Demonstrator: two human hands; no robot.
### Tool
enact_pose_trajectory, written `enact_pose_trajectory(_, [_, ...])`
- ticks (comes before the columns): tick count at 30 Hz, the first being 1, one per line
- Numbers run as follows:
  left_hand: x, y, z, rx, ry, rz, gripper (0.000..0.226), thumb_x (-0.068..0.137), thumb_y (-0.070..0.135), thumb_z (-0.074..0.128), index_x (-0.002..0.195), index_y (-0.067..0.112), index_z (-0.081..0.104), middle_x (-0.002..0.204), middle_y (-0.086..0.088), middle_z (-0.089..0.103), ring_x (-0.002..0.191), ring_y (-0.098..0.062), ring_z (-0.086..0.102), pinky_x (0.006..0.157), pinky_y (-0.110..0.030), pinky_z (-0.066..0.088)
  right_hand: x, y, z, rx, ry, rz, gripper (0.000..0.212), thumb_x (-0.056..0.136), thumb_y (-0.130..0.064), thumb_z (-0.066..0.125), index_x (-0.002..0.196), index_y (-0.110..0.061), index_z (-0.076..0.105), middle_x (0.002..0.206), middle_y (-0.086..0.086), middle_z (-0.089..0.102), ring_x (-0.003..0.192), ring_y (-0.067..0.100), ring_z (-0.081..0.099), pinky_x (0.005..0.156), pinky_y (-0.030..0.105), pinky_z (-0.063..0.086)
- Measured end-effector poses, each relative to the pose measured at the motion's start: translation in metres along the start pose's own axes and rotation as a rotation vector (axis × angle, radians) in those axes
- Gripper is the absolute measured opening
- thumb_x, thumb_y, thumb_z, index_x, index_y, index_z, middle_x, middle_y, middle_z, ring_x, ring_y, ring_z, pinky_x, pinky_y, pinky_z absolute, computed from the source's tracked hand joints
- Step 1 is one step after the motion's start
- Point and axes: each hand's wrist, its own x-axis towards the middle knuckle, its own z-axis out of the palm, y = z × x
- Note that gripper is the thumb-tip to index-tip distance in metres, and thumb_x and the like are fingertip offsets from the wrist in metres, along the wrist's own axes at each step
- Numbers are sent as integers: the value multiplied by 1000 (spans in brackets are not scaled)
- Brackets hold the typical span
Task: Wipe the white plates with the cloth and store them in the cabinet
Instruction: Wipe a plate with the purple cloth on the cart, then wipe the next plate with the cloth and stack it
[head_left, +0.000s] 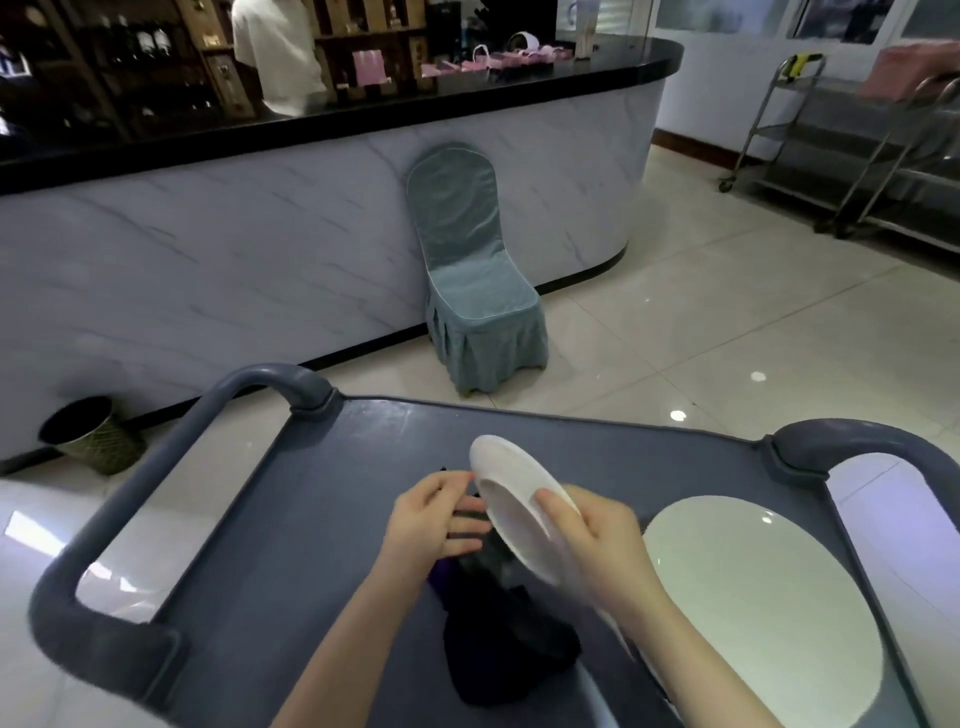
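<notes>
A small white plate is held tilted on edge above the grey cart top, gripped at its right rim by my right hand. My left hand is at the plate's left side, its fingers pressing a dark cloth against the plate. Most of the cloth hangs down and lies bunched on the cart below the plate. A large white plate lies flat on the cart at the right.
The cart has raised grey handles at left and right. Beyond it stand a marble-fronted counter, a covered blue chair, a wastebasket and metal trolleys. A person in white stands behind the counter.
</notes>
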Motion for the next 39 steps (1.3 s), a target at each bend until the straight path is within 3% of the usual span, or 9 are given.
enact_pose_trajectory(4, [-19,16,-20,-182,18,-63,34,98,38,55,103,7,67,95,-18,74,86,-33,73,72,-43,62,-7,3,34,-461,-83,-429,25,100,-39,45,105,-32,68,88,-12,73,78,3,66,69,20,52])
enact_pose_trajectory(8, [-18,10,-50,-134,19,-24,28,92,17,63,99,-10,64,93,-27,71,90,-40,71,72,-44,61,-7,7,63,-765,-215,-499,38,95,-49,44,123,-35,66,118,-22,68,106,0,66,75,20,59])
enact_pose_trajectory(12, [-6,-1,-89,-162,22,-35,16,83,10,67,91,-4,67,74,-13,66,68,-25,65,67,-38,55,4,-3,85,-643,-445,-321,78,84,-80,15,144,-40,45,153,-24,38,142,-3,30,117,22,26])
enact_pose_trajectory(14, [3,-8,-115,-177,27,-67,30,70,18,67,95,1,70,79,-15,65,71,-27,61,71,-43,52,14,0,96,-600,-335,-227,66,92,-71,28,146,-37,44,156,-19,33,145,-1,25,116,15,14])
enact_pose_trajectory(18, [28,-25,-167,-186,43,-99,22,84,13,64,104,7,70,89,-12,70,71,-24,65,65,-35,57,42,18,121,-608,-40,88,58,97,-33,57,151,-22,36,148,0,37,136,18,32,106,23,28])
enact_pose_trajectory(24, [62,-46,-221,-180,108,-92,24,92,4,58,114,15,59,105,-10,67,87,-30,67,58,-34,57,68,24,183,-212,-17,360,32,83,-3,62,111,-19,70,98,-5,71,96,19,67,80,29,53])
enact_pose_trajectory(28, [82,-61,-244,-65,147,-79,21,91,6,60,109,17,58,106,-6,65,95,-28,64,63,-36,57,73,28,218,-230,30,391,31,80,3,63,100,-20,70,93,-1,65,85,19,63,69,22,47])
enact_pose_trajectory(36, [111,-83,-270,381,149,-24,29,79,-3,57,102,16,60,96,-2,67,90,-19,62,72,-31,50,75,59,253,-335,7,459,36,73,3,60,97,-21,71,102,11,59,85,25,63,81,35,57])
enact_pose_trajectory(39, [116,-89,-274,504,148,45,25,79,-1,58,96,18,60,92,-3,64,86,-21,60,65,-23,44,76,61,258,-362,4,473,35,74,4,59,98,-18,71,101,10,57,84,25,63,79,32,56])
